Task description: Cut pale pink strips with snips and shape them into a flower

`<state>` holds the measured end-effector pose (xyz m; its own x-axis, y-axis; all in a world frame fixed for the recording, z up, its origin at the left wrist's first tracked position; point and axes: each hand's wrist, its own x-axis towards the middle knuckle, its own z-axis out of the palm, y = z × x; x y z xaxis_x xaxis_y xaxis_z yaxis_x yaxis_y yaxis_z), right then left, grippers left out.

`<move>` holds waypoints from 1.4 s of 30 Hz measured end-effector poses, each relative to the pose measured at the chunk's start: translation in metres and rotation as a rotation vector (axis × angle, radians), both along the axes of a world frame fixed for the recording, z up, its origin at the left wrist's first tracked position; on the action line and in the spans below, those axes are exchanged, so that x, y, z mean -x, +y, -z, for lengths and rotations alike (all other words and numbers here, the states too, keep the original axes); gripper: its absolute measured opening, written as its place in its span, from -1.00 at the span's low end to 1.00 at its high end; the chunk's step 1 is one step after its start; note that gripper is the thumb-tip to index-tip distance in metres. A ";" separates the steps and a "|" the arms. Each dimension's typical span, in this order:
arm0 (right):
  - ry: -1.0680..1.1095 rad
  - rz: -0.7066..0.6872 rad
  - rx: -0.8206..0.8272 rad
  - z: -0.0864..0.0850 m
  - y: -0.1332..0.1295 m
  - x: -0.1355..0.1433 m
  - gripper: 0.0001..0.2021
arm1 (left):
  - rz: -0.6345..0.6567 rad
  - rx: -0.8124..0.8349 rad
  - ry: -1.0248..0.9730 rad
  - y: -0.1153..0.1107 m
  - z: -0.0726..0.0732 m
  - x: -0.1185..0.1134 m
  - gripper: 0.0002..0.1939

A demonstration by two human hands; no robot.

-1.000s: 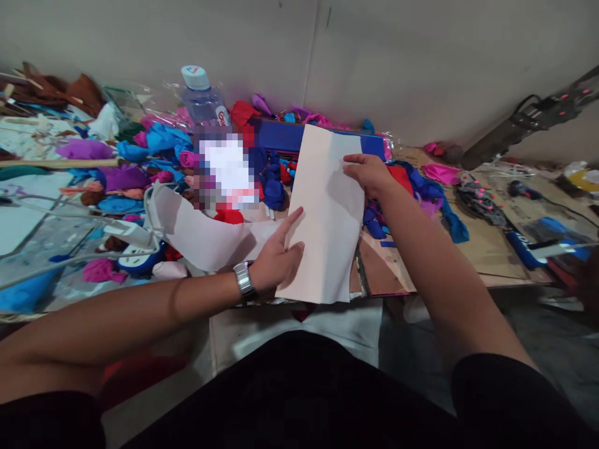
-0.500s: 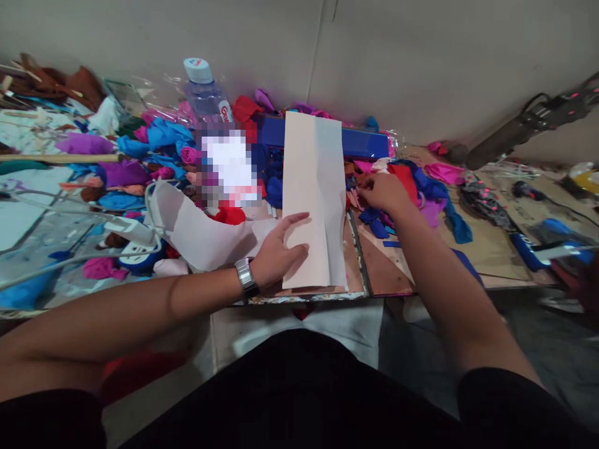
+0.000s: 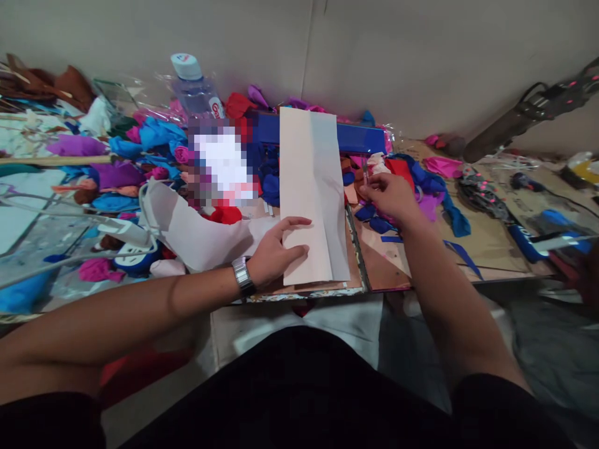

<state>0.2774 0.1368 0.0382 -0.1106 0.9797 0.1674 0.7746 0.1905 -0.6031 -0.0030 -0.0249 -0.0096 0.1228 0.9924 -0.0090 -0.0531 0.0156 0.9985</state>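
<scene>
While left hand [image 3: 272, 252], spread, pins paper [image 3: 303, 187], right hand [image 3: 390, 196] pinches some thin item [image 3: 365, 168], can't tell what. Paper's creased lengthwise, not yet flat.

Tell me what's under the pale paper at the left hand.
Brown board shows along the near and right edges of the pale paper, and a long blue object shows behind its far end, on both sides. Anything else beneath is covered.
</scene>
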 end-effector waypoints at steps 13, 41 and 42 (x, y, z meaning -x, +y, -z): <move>1.270 -0.503 1.081 0.043 -0.257 0.007 -0.40 | 0.000 -0.102 0.105 0.000 -0.001 0.003 -0.54; 1.451 -0.287 1.087 0.047 -0.254 0.035 -0.62 | 0.021 -0.132 0.114 0.003 0.012 0.006 -0.48; 1.462 -0.290 1.089 0.047 -0.255 0.035 -0.63 | 0.020 -0.135 0.117 0.003 0.013 0.006 -0.48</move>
